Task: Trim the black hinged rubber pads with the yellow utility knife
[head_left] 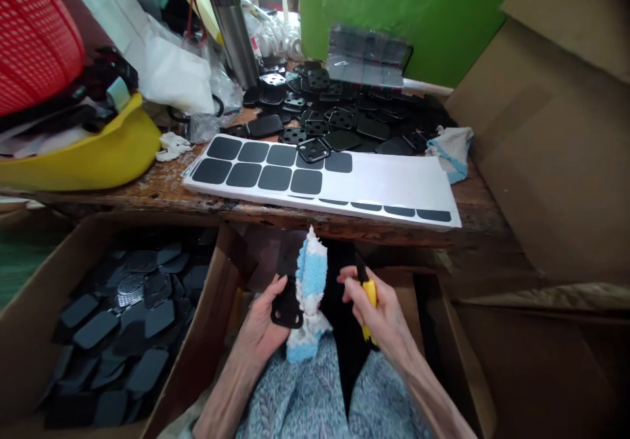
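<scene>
- We take the white sheet (394,180) on the desk (147,186) as our landmark; it looks part used to us, with nine dark patches (274,178) towards its left end and bare white towards its right.
- Just beyond the sheet we see a heap of dark plates (343,140), one of them overlapping its far edge, so we judge that plenty remains to handle.
- Near and left of the sheet, a cardboard box (194,360) holds many plain-faced plates (98,329); we cannot tell whether these are finished.
- Nearer to us than the sheet, our left hand (260,326) has its grip closed on a holed plate (286,298), beside an upright blue-and-white cloth (312,275).
- The plate's long axis runs roughly from us towards the sheet, its holed end nearer us; its far end is too dark to make out.
- Also on the near side of the sheet, our right hand (388,314) has its grip curled around a yellow tool (369,292), whose black tip points towards the sheet.
</scene>
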The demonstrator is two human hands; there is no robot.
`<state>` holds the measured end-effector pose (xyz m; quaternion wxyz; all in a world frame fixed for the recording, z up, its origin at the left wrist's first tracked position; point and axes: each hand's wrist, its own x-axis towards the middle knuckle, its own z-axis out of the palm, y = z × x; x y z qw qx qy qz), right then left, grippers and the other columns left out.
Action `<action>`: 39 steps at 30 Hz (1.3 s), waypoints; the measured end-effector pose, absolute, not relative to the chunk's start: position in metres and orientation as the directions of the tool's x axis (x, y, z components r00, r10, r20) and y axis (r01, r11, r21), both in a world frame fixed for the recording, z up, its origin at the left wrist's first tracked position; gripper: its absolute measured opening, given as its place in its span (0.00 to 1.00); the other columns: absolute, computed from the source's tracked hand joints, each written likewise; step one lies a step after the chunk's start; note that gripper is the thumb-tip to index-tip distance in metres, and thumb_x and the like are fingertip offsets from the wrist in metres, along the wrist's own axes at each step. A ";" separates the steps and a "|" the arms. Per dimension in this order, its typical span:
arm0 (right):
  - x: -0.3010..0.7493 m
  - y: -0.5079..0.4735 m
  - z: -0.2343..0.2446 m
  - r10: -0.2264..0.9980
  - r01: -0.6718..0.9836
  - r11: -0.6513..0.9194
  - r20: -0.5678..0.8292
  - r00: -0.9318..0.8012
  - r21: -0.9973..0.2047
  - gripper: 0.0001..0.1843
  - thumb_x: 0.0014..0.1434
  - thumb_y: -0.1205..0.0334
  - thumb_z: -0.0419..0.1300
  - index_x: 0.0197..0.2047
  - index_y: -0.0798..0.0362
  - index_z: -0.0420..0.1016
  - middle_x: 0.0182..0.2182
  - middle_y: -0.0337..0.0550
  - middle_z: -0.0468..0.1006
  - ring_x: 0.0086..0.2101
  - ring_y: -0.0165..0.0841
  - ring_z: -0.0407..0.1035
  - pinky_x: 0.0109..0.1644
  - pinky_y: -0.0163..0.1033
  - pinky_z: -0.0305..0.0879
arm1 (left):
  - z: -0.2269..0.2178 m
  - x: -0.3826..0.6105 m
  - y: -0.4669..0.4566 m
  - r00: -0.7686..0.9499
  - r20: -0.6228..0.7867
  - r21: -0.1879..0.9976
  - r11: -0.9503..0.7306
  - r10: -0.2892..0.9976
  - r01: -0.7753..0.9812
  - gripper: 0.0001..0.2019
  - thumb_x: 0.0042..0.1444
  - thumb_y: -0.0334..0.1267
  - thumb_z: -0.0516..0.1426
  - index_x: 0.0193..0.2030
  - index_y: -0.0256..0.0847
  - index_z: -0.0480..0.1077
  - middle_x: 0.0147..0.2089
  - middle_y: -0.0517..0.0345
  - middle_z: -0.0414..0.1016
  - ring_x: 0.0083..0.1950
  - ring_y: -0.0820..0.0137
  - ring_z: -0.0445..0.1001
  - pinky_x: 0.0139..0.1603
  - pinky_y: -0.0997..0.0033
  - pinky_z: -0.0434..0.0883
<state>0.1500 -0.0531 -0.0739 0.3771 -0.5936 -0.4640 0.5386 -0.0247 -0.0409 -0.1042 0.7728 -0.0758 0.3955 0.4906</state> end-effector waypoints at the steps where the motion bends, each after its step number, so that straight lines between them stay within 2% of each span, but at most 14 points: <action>1: 0.147 -0.048 -0.078 0.944 0.079 -0.329 -0.329 0.007 -0.941 0.17 0.58 0.52 0.53 0.46 0.52 0.67 0.27 0.38 0.69 0.21 0.25 0.61 0.21 0.30 0.59 | -0.103 -0.023 -0.042 0.219 -0.674 0.285 0.522 0.706 -0.804 0.09 0.54 0.27 0.53 0.39 0.37 0.72 0.36 0.55 0.78 0.41 0.65 0.76 0.48 0.61 0.70; 5: 0.135 -0.032 -0.097 0.951 0.014 -0.310 -0.310 0.010 -0.950 0.16 0.57 0.51 0.54 0.43 0.53 0.67 0.21 0.33 0.64 0.17 0.24 0.56 0.17 0.29 0.54 | -0.101 -0.018 -0.044 0.334 -0.626 0.262 0.594 0.704 -0.761 0.14 0.54 0.30 0.53 0.48 0.41 0.68 0.39 0.55 0.78 0.42 0.64 0.75 0.48 0.57 0.69; 9: 0.145 -0.035 -0.095 0.989 0.403 0.007 0.067 0.134 -0.915 0.10 0.56 0.63 0.53 0.42 0.52 0.68 0.35 0.43 0.69 0.35 0.32 0.66 0.38 0.37 0.66 | -0.104 -0.021 -0.042 0.429 -0.655 0.152 0.665 0.622 -0.731 0.17 0.57 0.37 0.51 0.54 0.39 0.63 0.41 0.51 0.77 0.43 0.60 0.75 0.48 0.49 0.68; 11: 0.154 -0.046 -0.087 0.980 0.548 0.200 0.179 -0.092 -0.812 0.15 0.55 0.69 0.52 0.46 0.50 0.68 0.43 0.46 0.66 0.41 0.33 0.65 0.44 0.40 0.65 | -0.106 -0.022 -0.039 0.463 -0.663 0.123 0.696 0.588 -0.707 0.19 0.57 0.40 0.51 0.54 0.35 0.63 0.41 0.48 0.77 0.43 0.59 0.75 0.48 0.49 0.67; 15: 0.162 -0.069 -0.075 0.784 0.654 0.575 0.102 -0.613 -0.491 0.25 0.55 0.75 0.49 0.54 0.44 0.63 0.53 0.49 0.60 0.42 0.36 0.64 0.34 0.38 0.67 | -0.106 -0.020 -0.035 0.493 -0.679 0.093 0.729 0.544 -0.678 0.18 0.57 0.40 0.52 0.51 0.30 0.65 0.41 0.46 0.76 0.42 0.60 0.75 0.48 0.56 0.69; 19: 0.154 -0.072 -0.081 0.635 0.584 0.768 0.198 -0.747 -0.261 0.15 0.60 0.72 0.46 0.46 0.52 0.67 0.53 0.51 0.65 0.41 0.37 0.64 0.32 0.39 0.67 | -0.101 -0.017 -0.036 0.450 -0.709 0.105 0.711 0.544 -0.695 0.12 0.55 0.35 0.53 0.45 0.31 0.68 0.39 0.49 0.77 0.40 0.63 0.76 0.45 0.62 0.71; 21: 0.152 -0.071 -0.086 0.630 0.559 0.771 0.235 -0.741 -0.303 0.14 0.61 0.72 0.44 0.44 0.54 0.67 0.52 0.51 0.67 0.40 0.37 0.65 0.32 0.39 0.67 | -0.099 -0.018 -0.038 0.395 -0.714 0.154 0.681 0.578 -0.716 0.10 0.54 0.32 0.55 0.43 0.33 0.69 0.39 0.51 0.77 0.40 0.65 0.76 0.44 0.66 0.71; 23: 0.154 -0.072 -0.089 0.696 0.544 0.696 0.256 -0.671 -0.468 0.13 0.60 0.72 0.44 0.45 0.54 0.65 0.49 0.51 0.69 0.41 0.37 0.65 0.35 0.40 0.66 | -0.096 -0.019 -0.042 0.328 -0.704 0.244 0.649 0.629 -0.721 0.11 0.53 0.30 0.56 0.44 0.37 0.69 0.41 0.53 0.76 0.40 0.68 0.75 0.44 0.69 0.71; 25: 0.161 -0.073 -0.091 0.868 0.536 0.447 0.202 -0.455 -0.716 0.10 0.59 0.70 0.47 0.43 0.53 0.63 0.41 0.47 0.72 0.37 0.35 0.67 0.35 0.37 0.66 | -0.093 -0.019 -0.046 0.294 -0.669 0.346 0.636 0.683 -0.690 0.16 0.52 0.30 0.57 0.48 0.41 0.68 0.44 0.54 0.75 0.42 0.68 0.75 0.44 0.69 0.70; 27: 0.170 -0.071 -0.090 0.992 0.437 0.077 0.028 -0.119 -0.896 0.07 0.58 0.66 0.51 0.41 0.52 0.63 0.32 0.41 0.72 0.29 0.31 0.66 0.29 0.33 0.64 | -0.089 -0.019 -0.050 0.286 -0.631 0.435 0.634 0.721 -0.640 0.17 0.52 0.32 0.58 0.50 0.43 0.67 0.48 0.53 0.73 0.46 0.66 0.73 0.47 0.67 0.69; 30: 0.175 -0.061 -0.088 0.956 0.226 -0.191 -0.129 0.262 -0.955 0.09 0.55 0.61 0.56 0.40 0.52 0.63 0.28 0.37 0.68 0.25 0.28 0.62 0.26 0.31 0.62 | -0.085 -0.018 -0.055 0.276 -0.618 0.531 0.650 0.736 -0.543 0.15 0.52 0.35 0.58 0.48 0.42 0.68 0.48 0.52 0.73 0.47 0.65 0.73 0.49 0.66 0.67; 33: 0.161 -0.049 -0.088 0.952 0.229 -0.129 -0.055 0.301 -0.965 0.07 0.57 0.61 0.54 0.40 0.51 0.65 0.30 0.39 0.69 0.28 0.30 0.65 0.31 0.34 0.65 | -0.083 -0.015 -0.058 0.321 -0.612 0.586 0.687 0.723 -0.429 0.15 0.52 0.38 0.58 0.48 0.40 0.68 0.41 0.51 0.76 0.37 0.68 0.75 0.41 0.70 0.68; 37: 0.135 -0.048 -0.094 0.977 0.497 0.215 0.180 -0.118 -0.841 0.16 0.53 0.71 0.53 0.45 0.49 0.67 0.45 0.45 0.68 0.45 0.38 0.63 0.48 0.43 0.63 | -0.083 -0.015 -0.059 0.310 -0.594 0.647 0.670 0.742 -0.365 0.20 0.51 0.38 0.58 0.52 0.42 0.65 0.35 0.55 0.75 0.29 0.73 0.73 0.34 0.75 0.66; 39: 0.132 -0.050 -0.100 0.944 0.553 0.319 0.207 -0.257 -0.770 0.23 0.49 0.75 0.52 0.48 0.49 0.65 0.48 0.46 0.65 0.48 0.38 0.60 0.48 0.44 0.63 | -0.084 -0.018 -0.060 0.303 -0.585 0.672 0.658 0.753 -0.339 0.21 0.51 0.38 0.58 0.53 0.42 0.64 0.33 0.56 0.75 0.28 0.74 0.72 0.34 0.74 0.66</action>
